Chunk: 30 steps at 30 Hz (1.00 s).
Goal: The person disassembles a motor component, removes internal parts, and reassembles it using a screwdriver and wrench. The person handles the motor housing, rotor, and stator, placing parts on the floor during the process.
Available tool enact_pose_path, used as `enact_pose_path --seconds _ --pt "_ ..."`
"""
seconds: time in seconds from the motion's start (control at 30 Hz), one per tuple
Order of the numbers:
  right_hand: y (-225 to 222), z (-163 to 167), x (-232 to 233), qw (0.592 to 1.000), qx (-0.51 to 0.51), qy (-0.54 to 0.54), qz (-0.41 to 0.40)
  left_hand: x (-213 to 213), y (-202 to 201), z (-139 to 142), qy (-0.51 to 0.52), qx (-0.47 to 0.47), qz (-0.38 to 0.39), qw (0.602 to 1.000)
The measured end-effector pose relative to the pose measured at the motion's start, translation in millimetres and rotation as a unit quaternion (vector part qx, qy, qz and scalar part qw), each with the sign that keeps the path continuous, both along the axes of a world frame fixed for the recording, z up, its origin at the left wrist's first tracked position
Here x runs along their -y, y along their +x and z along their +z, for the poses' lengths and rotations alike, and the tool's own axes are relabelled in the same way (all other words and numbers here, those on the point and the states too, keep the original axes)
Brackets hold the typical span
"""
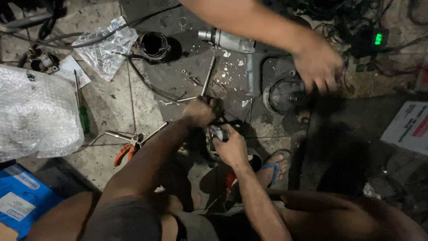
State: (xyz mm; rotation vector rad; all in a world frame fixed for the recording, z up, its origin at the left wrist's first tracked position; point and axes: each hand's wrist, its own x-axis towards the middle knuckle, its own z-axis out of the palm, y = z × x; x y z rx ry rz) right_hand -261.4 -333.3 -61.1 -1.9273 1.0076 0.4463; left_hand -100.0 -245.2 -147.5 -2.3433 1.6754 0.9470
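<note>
My left hand (201,111) is closed in a fist around a dark tool (219,117) whose shape I cannot make out. It presses down on a small round metal part (216,133). Just below it, my right hand (230,147) grips that part from the right side. Both hands work over a dark mat (178,76) on the tiled floor. Another person's hand (318,64) reaches in from the top and rests on a round black engine part (283,96), fingers spread.
On the mat are a grey power tool (229,41), a thin metal rod (207,76), loose bolts and a metal ring (153,44). Orange-handled pliers (125,151), a green screwdriver (83,114), a bubble-wrap bundle (35,111) and a blue box (22,201) lie left. A white box (408,127) sits right.
</note>
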Motion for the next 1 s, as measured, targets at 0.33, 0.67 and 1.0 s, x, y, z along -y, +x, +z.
enact_pose_path --seconds 0.33,0.67,1.0 --pt "8.7 17.5 3.4 0.999 -0.008 -0.019 0.035 13.4 53.7 -12.6 -0.066 -0.003 0.209 0.976" --pt "-1.8 -15.6 -16.6 0.998 0.007 0.025 0.061 -54.2 36.4 -32.6 -0.125 0.063 0.218 0.966" --pt "-16.2 -68.6 -34.1 0.997 0.042 0.057 -0.009 -58.6 40.5 -21.0 -0.165 0.042 0.438 0.883"
